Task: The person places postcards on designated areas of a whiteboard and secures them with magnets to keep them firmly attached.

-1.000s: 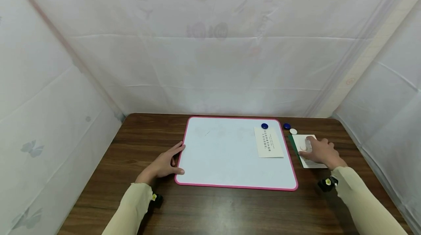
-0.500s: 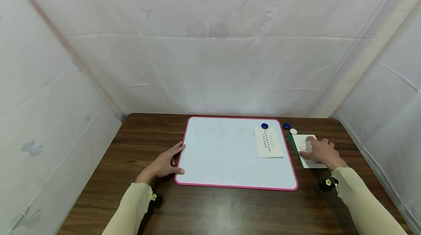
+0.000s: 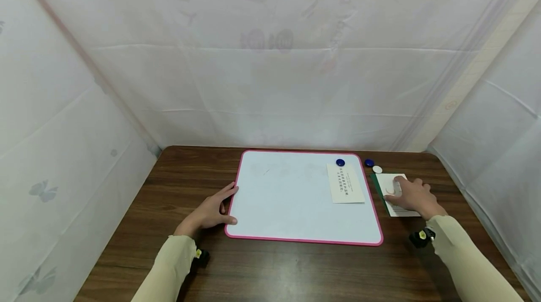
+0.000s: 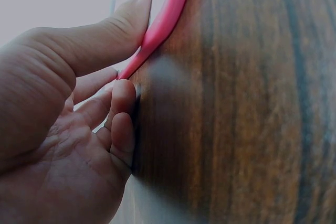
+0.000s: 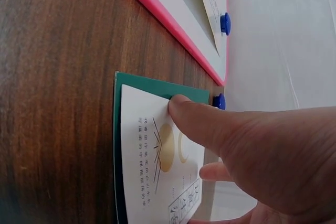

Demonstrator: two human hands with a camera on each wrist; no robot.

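My left hand holds the left edge of a pink-framed whiteboard that lies on the table. In the left wrist view the thumb lies over the pink frame, with the other fingers curled at the board's side. To the right, my right hand spans a white printed card that lies on a green card. Its thumb touches one edge of the white card, and its other fingers reach the opposite side, partly hidden.
A cream card with printed writing sits under a blue magnet at the board's upper right. Another blue magnet and a white magnet lie beside the board. White sheeting encloses the dark wood table.
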